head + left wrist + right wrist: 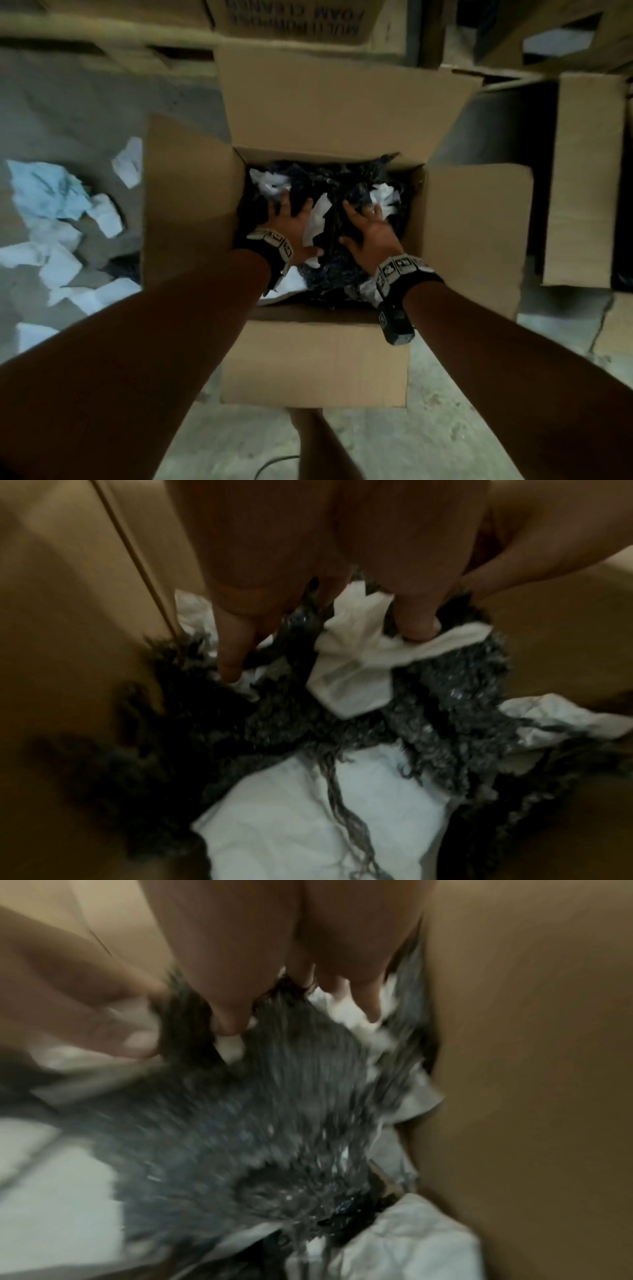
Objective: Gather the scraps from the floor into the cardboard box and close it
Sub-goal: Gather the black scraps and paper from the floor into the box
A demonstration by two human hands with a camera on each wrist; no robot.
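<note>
An open cardboard box (315,359) stands on the floor with all its flaps spread outward. It holds dark fuzzy scraps (339,178) mixed with white scraps (320,216). Both my hands are down inside it. My left hand (294,222) presses on the pile with its fingers spread, and my right hand (366,226) presses beside it. In the left wrist view the fingers (232,653) push straight into the dark scraps (301,723) and a white scrap (352,674). The blurred right wrist view shows my right hand (257,1020) over dark scraps (257,1123). More white scraps (58,212) lie on the floor to the left.
Other cardboard boxes are stacked behind, one with print (294,17), and another open box (585,178) stands at the right. The floor (445,428) is bare concrete. My leg (315,442) is just in front of the box, with a cable (274,462) beside it.
</note>
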